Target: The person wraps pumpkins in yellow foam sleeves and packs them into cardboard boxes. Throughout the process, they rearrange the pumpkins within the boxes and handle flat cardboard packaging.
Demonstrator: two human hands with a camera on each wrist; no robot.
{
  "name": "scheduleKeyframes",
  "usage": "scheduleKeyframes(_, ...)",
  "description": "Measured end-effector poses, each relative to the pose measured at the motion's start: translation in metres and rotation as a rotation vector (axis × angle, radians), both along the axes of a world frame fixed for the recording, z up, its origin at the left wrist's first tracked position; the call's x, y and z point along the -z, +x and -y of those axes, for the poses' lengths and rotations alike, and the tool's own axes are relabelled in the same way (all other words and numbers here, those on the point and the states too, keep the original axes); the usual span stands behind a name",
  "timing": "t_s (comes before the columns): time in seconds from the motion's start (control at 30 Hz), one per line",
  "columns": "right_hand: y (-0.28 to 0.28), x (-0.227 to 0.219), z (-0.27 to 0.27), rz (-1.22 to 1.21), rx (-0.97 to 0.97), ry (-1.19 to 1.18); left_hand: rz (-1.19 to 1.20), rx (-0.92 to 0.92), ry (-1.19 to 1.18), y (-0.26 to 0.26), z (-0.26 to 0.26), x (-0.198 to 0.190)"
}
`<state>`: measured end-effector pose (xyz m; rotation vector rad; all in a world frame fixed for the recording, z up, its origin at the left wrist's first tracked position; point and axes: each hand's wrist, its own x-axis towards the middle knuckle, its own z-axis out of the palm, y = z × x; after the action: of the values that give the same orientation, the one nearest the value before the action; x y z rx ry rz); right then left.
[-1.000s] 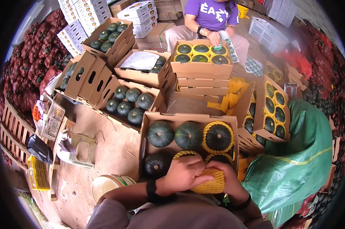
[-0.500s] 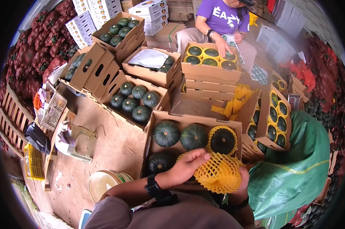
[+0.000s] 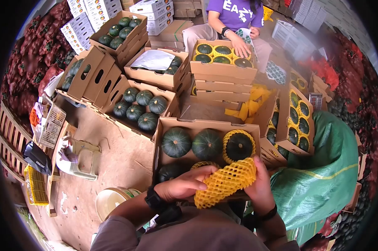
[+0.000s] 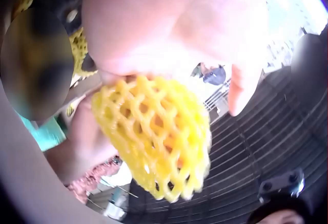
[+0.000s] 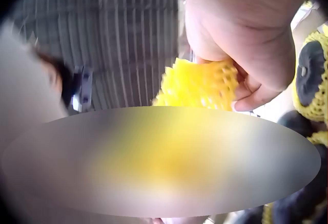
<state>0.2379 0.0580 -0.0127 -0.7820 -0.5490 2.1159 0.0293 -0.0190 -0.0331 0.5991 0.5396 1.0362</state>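
Note:
A yellow foam net sleeve (image 3: 226, 182) stretches between my two hands, over the near side of an open cardboard box (image 3: 189, 121). My left hand (image 3: 182, 186) holds its lower left end, the thumb lying against the mesh. At the upper right end my right hand (image 3: 259, 184) grips the sleeve, fingers curled round it in the right wrist view. Inside the box, dark green pumpkins (image 3: 176, 142) sit bare in the back row, beside one in a yellow net (image 3: 240, 146). The front row is partly hidden by my hands and the sleeve.
Boxes of bare pumpkins (image 3: 143, 98) stand ahead left; netted ones fill a tilted box (image 3: 298, 121) at right. A green sack (image 3: 322, 180) bulges close by my right arm. A bucket (image 3: 109, 201) stands near my left elbow. Across, a person (image 3: 235, 19) touches a netted box.
The sleeve, first bunched low between my hands, was spread wide like a bowl and is now a longer tube slanting up to the right. The other person's hand has moved over the netted pumpkins.

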Motion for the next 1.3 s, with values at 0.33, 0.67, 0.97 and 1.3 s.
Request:
scheduleKeyframes(0.33,-0.070,0.061,-0.028,0.223,-0.226,-0.107,-1.544,-0.154,0.119,-0.041,-0.101,0.014)
scheduleKeyframes(0.67,-0.051,0.032,-0.011,0.682,0.112,0.757,-0.183,-0.312,-0.007,-0.030,-0.047,-0.004)
scheduleKeyframes(0.97,-0.055,0.021,-0.002,0.148,0.059,-0.025,-0.077,-0.382,-0.285,-0.024,-0.033,0.021)
scheduleKeyframes(1.3,-0.040,0.018,0.003,0.243,0.098,0.213,-0.550,-0.397,0.061,-0.003,-0.030,-0.003)
